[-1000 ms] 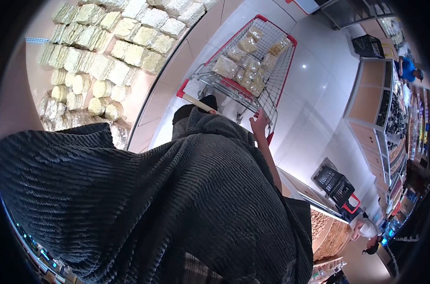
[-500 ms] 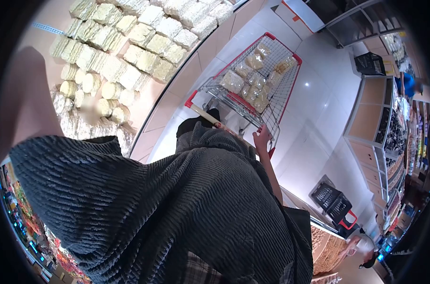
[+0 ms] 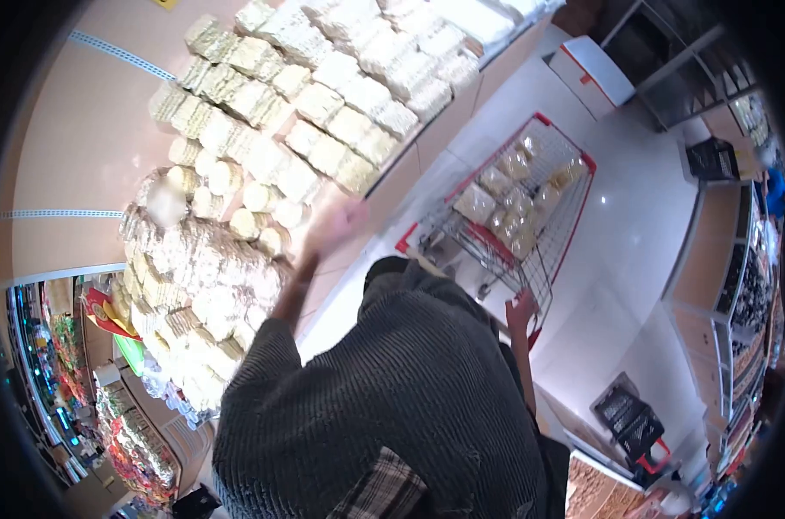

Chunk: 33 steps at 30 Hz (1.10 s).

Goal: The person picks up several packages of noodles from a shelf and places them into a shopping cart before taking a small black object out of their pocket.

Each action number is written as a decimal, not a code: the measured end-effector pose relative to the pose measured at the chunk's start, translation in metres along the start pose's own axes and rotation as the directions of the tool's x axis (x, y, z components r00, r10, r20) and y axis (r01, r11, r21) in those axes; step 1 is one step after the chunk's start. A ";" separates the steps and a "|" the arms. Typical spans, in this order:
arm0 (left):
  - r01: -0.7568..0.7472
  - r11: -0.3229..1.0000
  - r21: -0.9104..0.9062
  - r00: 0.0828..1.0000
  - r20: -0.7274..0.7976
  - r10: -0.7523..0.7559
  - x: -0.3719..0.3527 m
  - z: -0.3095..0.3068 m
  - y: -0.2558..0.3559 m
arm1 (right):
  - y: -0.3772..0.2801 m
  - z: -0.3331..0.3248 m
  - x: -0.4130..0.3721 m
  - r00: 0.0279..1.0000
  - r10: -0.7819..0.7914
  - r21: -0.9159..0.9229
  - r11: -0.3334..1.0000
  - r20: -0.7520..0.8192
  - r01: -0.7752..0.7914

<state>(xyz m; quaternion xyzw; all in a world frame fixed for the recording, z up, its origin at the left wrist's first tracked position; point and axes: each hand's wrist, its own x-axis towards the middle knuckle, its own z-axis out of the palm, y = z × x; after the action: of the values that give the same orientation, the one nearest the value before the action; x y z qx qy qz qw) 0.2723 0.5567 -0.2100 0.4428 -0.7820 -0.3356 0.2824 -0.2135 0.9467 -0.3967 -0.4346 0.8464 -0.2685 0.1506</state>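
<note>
My left hand [image 3: 339, 221] is blurred over the near edge of the display shelf, beside the round packs [image 3: 258, 197]; its fingers are smeared by motion. With my right hand [image 3: 520, 307] I grip the right end of the cart handle. The metal shopping cart [image 3: 568, 253] has red corners and holds several clear bags of pale food [image 3: 518, 208]. Rows of pale rectangular packs [image 3: 328, 108] are stacked on the shelf, with a heap of shiny wrapped packs [image 3: 211, 268] nearer to me.
A black basket with a red handle [image 3: 630, 419] sits on the floor at lower right, another black basket [image 3: 712, 160] at upper right. Shelving [image 3: 708, 268] lines the right side. A white box [image 3: 596, 69] stands beyond the cart. Part of a person in blue [image 3: 775, 192] shows at far right.
My left arm, raised at the far left before, has come down and inward to the shelf's edge. The view has shifted, so shelf and cart sit lower and further right. My right hand stays at the handle.
</note>
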 end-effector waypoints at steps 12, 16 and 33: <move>0.536 0.724 -0.433 0.815 0.489 -0.311 -0.168 0.000 0.083 | -0.068 -0.031 0.023 0.979 0.158 0.001 0.987 0.132 -0.159; 0.234 0.970 0.061 0.901 0.362 -0.240 -0.190 -0.001 0.098 | -0.073 -0.023 0.026 0.980 0.165 -0.006 0.986 0.114 -0.165; 0.058 0.933 0.355 0.899 0.388 -0.203 -0.179 0.007 0.055 | -0.096 -0.012 0.062 0.978 0.171 -0.049 0.985 0.121 -0.166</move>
<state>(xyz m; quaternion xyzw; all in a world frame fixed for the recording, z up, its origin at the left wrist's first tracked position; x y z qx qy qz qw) 0.3197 0.7370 -0.1978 0.4542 -0.8377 -0.3032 0.0056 -0.1924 0.8544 -0.3321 -0.3799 0.8742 -0.2105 0.2169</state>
